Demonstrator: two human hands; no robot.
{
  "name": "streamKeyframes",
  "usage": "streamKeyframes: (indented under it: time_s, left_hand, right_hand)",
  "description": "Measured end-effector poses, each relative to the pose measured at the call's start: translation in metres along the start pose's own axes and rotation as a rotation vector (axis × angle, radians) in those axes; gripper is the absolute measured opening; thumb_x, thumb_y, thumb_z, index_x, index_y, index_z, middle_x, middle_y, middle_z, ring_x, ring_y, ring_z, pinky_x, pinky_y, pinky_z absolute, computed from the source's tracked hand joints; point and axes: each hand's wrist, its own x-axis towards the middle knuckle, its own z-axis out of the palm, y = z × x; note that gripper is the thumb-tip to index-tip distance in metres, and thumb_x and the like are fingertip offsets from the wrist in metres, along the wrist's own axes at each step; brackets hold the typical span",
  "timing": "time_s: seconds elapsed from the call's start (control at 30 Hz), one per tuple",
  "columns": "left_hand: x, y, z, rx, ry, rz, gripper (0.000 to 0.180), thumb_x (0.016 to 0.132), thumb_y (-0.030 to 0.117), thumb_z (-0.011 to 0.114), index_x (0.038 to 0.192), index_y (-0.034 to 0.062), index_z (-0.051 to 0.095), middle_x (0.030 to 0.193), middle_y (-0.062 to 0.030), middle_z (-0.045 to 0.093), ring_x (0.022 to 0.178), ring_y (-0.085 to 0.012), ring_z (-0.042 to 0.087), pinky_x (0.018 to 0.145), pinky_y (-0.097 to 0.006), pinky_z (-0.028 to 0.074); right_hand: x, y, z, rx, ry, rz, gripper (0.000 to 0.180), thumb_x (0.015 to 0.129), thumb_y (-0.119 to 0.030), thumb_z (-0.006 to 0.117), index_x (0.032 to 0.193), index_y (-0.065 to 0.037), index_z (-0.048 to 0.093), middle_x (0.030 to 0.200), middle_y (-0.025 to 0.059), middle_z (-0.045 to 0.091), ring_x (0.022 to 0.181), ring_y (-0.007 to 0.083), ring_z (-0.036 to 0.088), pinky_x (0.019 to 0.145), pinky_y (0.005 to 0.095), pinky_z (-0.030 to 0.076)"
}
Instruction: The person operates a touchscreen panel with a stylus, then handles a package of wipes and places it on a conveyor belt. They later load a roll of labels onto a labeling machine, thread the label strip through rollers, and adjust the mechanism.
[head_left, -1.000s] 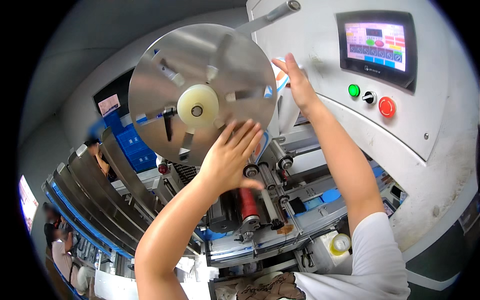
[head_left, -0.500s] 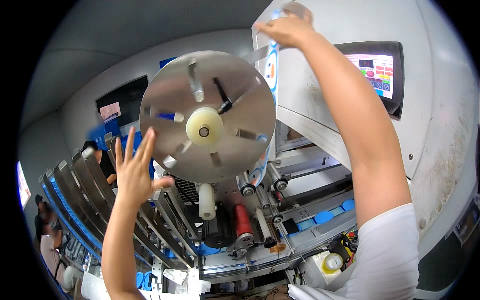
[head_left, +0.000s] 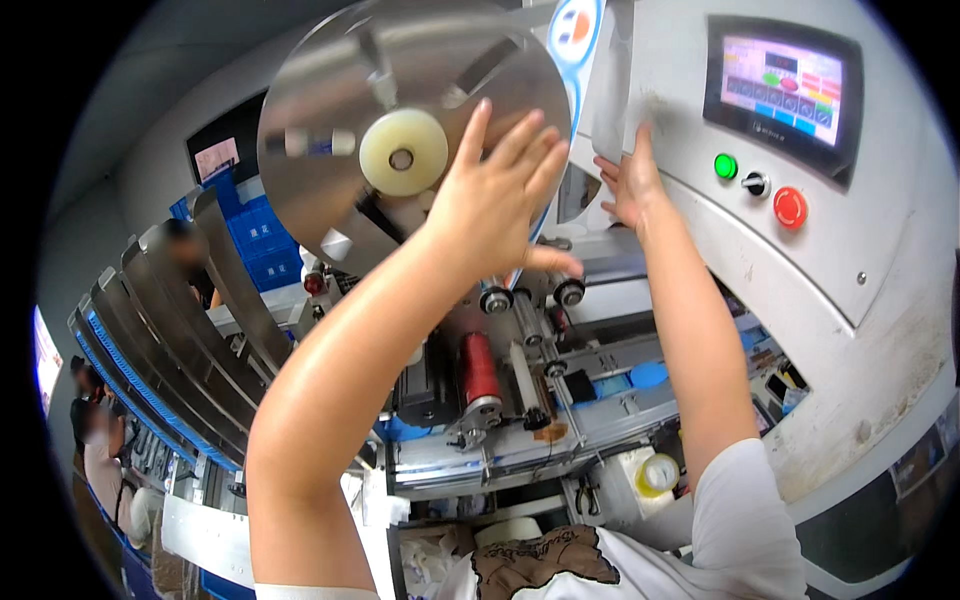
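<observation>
My left hand [head_left: 500, 200] is open, fingers spread, in front of the large round metal disc [head_left: 310, 90] with a cream hub [head_left: 428, 150]. Whether its fingers touch the disc I cannot tell. Behind it, a white-and-blue printed label strip [head_left: 577, 40] runs down past the disc's right edge to metal rollers [head_left: 568, 290]. My right hand [head_left: 635, 185], also open with fingers apart, is beside the machine's pale housing. A greyish translucent band [head_left: 612, 85] hangs down to its fingers; contact between them is unclear.
At upper right, a control screen [head_left: 780, 85] sits above a green button [head_left: 726, 166], a black knob [head_left: 756, 184] and a red button [head_left: 790, 208]. Below are a red roller [head_left: 478, 365] and a blue disc [head_left: 648, 375] on the conveyor. Curved metal plates [head_left: 235, 280] stand left; people are beyond.
My right hand has come down from the top of the label strip to beside the housing. My left hand has moved right, from the disc's left edge to its front.
</observation>
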Motion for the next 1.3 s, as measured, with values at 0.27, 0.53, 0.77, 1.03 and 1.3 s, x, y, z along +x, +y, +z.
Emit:
streamKeyframes:
  time_s: [0.27,0.53,0.77,1.03,1.3]
  left_hand:
    - [-0.161,-0.031,0.003,0.014,-0.382,-0.017,0.125,0.048,0.093,0.030,0.143,0.0126,0.025,0.146,-0.0005,0.031,0.140,-0.0222,0.009,0.111,-0.053,-0.002]
    - [-0.128,-0.164,-0.020,0.488,-0.007,-0.256,0.108,0.063,0.089,0.014,0.144,0.0184,0.025,0.137,-0.0074,0.045,0.138,-0.0259,0.020,0.107,-0.058,0.000]
    - [0.031,-0.075,-0.090,0.194,-0.102,-0.142,0.095,0.078,0.078,0.025,0.138,0.0046,0.030,0.144,-0.0177,0.029,0.138,-0.0336,0.014,0.108,-0.058,0.004]
    - [-0.061,0.017,0.016,-0.096,-0.148,0.095,0.122,0.052,0.091,0.026,0.139,0.0056,0.032,0.141,-0.0043,0.037,0.138,-0.0222,0.017,0.110,-0.056,-0.002]
    - [-0.189,-0.042,-0.002,0.188,-0.392,-0.194,0.124,0.052,0.093,0.022,0.144,0.0105,0.019,0.149,-0.0019,0.023,0.140,-0.0243,0.004,0.107,-0.056,-0.012]
  right_hand:
    - [-0.061,0.116,-0.029,0.043,-0.015,0.113,0.102,0.077,-0.081,0.016,0.146,-0.007,0.002,0.150,0.0185,0.012,0.140,0.0310,-0.001,0.106,0.0575,-0.005]
    - [-0.087,0.209,-0.086,0.003,0.080,0.390,0.099,0.078,-0.080,0.017,0.145,-0.008,0.010,0.146,0.0160,0.027,0.139,0.0287,0.011,0.108,0.0543,0.002]
    - [-0.077,0.235,-0.152,-0.009,0.244,0.842,0.101,0.078,-0.080,0.020,0.141,-0.001,0.021,0.129,0.0229,0.048,0.122,0.0331,0.044,0.099,0.0500,0.030]
    - [-0.107,0.145,-0.071,-0.829,0.694,-0.611,0.052,0.082,-0.026,0.064,0.125,-0.004,0.047,0.107,0.0187,0.056,0.086,0.0267,0.054,0.075,0.0351,0.045]
    - [-0.026,0.005,0.013,-0.834,0.852,-1.405,0.051,0.075,-0.013,0.066,0.121,-0.001,0.049,0.112,0.0231,0.053,0.101,0.0373,0.053,0.083,0.0414,0.044]
